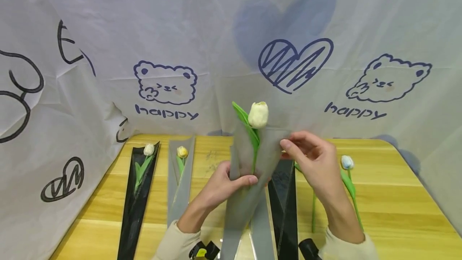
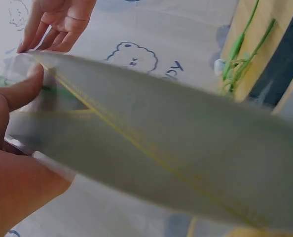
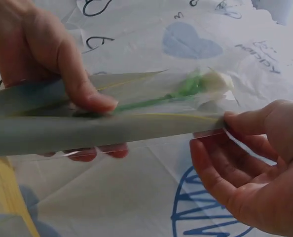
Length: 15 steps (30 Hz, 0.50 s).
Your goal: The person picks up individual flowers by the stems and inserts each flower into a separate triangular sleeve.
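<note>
A white artificial tulip [image 1: 258,114] with green leaves stands inside a grey translucent flower sleeve [image 1: 240,208], its bloom above the sleeve's opening in the head view. My left hand [image 1: 227,183] grips the sleeve around its middle, thumb across the front over the stem. With thumb and fingertips, my right hand [image 1: 317,163] pinches the sleeve's upper right edge. In the right wrist view the sleeve [image 3: 151,129] lies sideways, with the left hand [image 3: 53,64] around it and the right hand [image 3: 255,163] at its top corner. Yellow trim lines run along the sleeve [image 2: 151,133] in the left wrist view.
On the wooden table [image 1: 404,196] at left lie a black sleeve [image 1: 131,212] with a white tulip and a grey sleeve [image 1: 177,208] with a yellow tulip. Another black sleeve [image 1: 286,208] and a loose pale-blue tulip [image 1: 347,162] lie at right. A printed cloth [image 1: 216,51] hangs behind.
</note>
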Available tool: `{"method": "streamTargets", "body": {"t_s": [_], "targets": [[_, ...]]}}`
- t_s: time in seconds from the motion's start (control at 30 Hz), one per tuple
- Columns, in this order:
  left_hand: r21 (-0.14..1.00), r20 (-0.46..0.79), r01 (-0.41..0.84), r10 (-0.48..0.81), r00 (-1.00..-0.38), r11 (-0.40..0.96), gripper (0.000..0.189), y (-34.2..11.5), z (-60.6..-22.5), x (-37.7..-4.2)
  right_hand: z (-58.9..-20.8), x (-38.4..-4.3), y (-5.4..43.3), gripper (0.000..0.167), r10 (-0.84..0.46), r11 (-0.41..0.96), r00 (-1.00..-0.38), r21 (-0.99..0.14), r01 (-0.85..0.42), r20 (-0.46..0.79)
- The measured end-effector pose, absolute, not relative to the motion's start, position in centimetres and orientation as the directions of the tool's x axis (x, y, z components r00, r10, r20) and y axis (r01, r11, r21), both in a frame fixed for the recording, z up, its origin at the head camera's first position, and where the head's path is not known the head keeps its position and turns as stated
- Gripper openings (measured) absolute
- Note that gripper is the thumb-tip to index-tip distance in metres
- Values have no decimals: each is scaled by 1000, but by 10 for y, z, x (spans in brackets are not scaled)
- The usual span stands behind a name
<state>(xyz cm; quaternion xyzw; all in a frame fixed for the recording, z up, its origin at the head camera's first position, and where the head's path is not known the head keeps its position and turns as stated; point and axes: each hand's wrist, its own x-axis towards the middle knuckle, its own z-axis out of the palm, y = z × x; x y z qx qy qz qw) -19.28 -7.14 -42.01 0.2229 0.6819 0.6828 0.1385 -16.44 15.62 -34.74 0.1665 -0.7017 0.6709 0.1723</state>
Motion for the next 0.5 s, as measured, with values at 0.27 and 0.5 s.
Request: {"method": "streamTargets", "body": {"t_s": [0.27, 0.5], "targets": [[979, 203, 191, 493, -846, -76, 35, -79, -407, -185, -339, -160, 150, 13, 64, -61, -868, -866, -496, 493], [937, 344, 296, 350, -871, -185, 32, -80, -392, -187, -335, -161, 147, 9, 120, 7, -859, -866, -500, 497]]}}
